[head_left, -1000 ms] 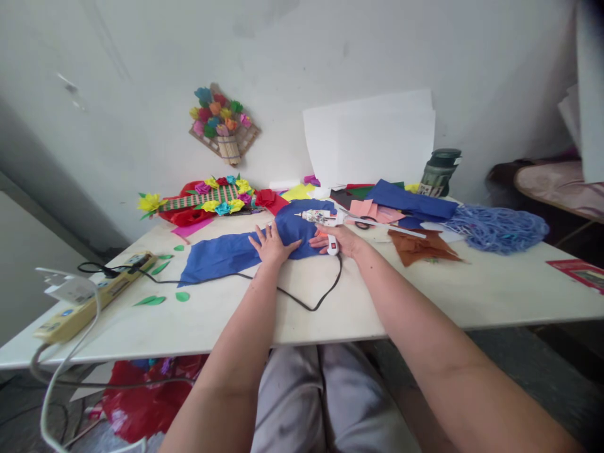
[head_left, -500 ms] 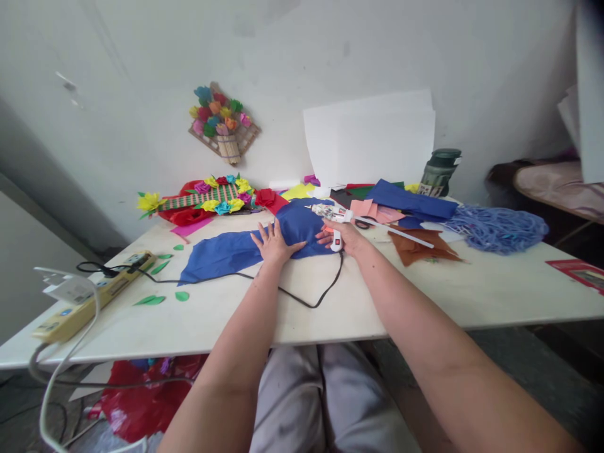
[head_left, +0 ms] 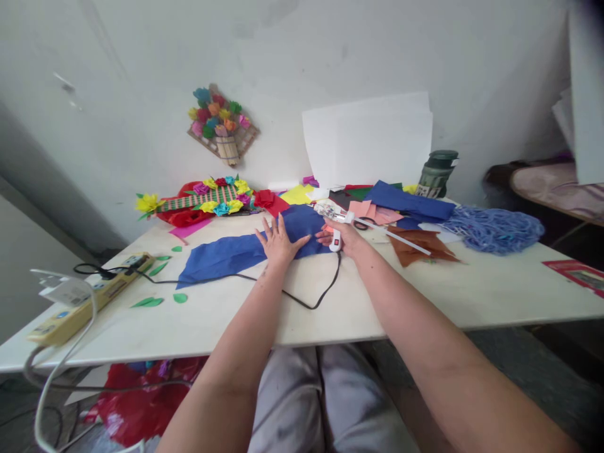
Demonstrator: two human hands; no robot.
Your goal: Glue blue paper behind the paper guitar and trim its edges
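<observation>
A long sheet of blue paper (head_left: 221, 255) lies across the white table (head_left: 425, 296). My left hand (head_left: 279, 240) rests flat on it with fingers spread, pressing the paper down. Just to the right, my right hand (head_left: 346, 236) grips a white glue gun (head_left: 335, 221) with a red switch, its nozzle pointing left over the paper's far end. A glue stick pokes out of the gun's back toward the right. The gun's black cord (head_left: 311, 302) loops over the table toward a yellow power strip (head_left: 89, 296).
Paper-flower crafts (head_left: 202, 198) sit at the back left, another hangs on the wall (head_left: 221, 126). Coloured paper scraps (head_left: 406, 204), brown paper (head_left: 422, 242), blue netting (head_left: 493, 228), a dark jar (head_left: 436, 173) and white sheets (head_left: 368, 141) crowd the back right. Green leaf cutouts (head_left: 151, 301) lie front left.
The glue gun in my right hand has drawn slightly right and tipped its nozzle downward toward the paper. My left hand shifted a little right on the blue sheet.
</observation>
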